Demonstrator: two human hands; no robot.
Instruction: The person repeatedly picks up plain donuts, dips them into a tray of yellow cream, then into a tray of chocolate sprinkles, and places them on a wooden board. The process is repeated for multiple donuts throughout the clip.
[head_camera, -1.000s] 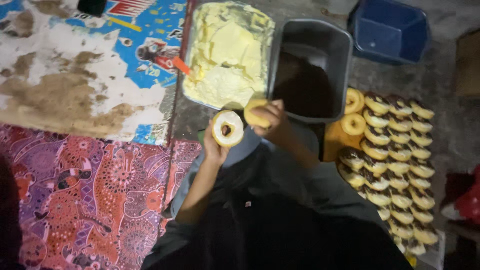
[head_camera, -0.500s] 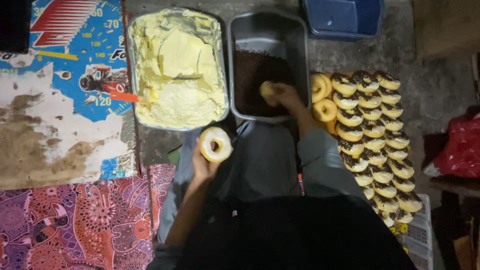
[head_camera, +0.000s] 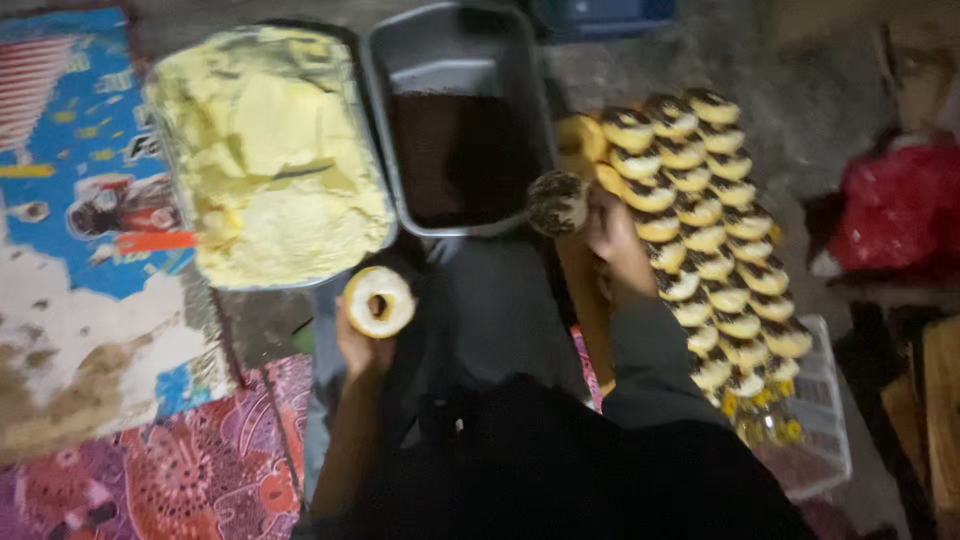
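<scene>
My left hand (head_camera: 357, 340) holds a ring doughnut (head_camera: 379, 300) with pale cream on top, above my lap. My right hand (head_camera: 612, 232) holds a doughnut coated with dark sprinkles (head_camera: 557, 203), just past the right rim of the grey tub of dark sprinkles (head_camera: 455, 150). It hovers beside the rows of finished doughnuts (head_camera: 710, 240) on my right. A large tray of yellow cream (head_camera: 268, 155) sits to the left of the tub.
A colourful printed sheet (head_camera: 70, 200) and a patterned cloth (head_camera: 180, 470) cover the floor at left. A red bag (head_camera: 895, 205) lies at the right. A blue bin (head_camera: 600, 15) sits at the top edge. A white wire rack (head_camera: 820, 420) holds the doughnut rows.
My right hand dipped its doughnut into the sprinkle tub, then lifted it out coated and moved it right toward the rows. My left hand kept its creamed doughnut near my lap.
</scene>
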